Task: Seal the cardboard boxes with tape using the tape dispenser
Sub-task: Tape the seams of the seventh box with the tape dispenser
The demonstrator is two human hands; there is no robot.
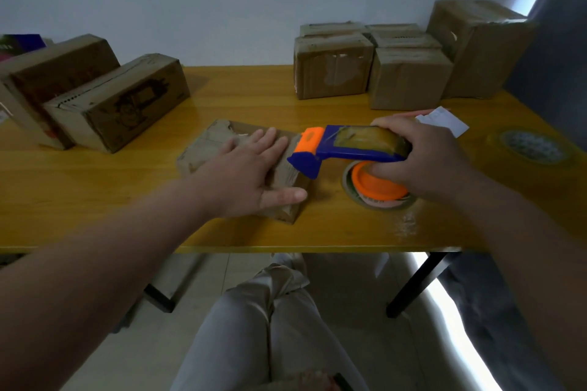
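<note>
A flat cardboard box [206, 149] lies in the middle of the yellow wooden table [127, 200]. My left hand [251, 168] presses flat on its top, fingers straight and spread. My right hand [425, 158] grips the blue and orange tape dispenser [346, 149], which holds a roll of brownish tape. The dispenser's orange and blue front end sits at the box's right edge, just beyond my left fingertips.
Two long boxes [120, 101] lie at the back left. Several boxes [409, 76] are stacked at the back right, one tall. A spare tape roll [533, 146] and white paper [444, 120] lie at the right. The table's front edge runs below my hands.
</note>
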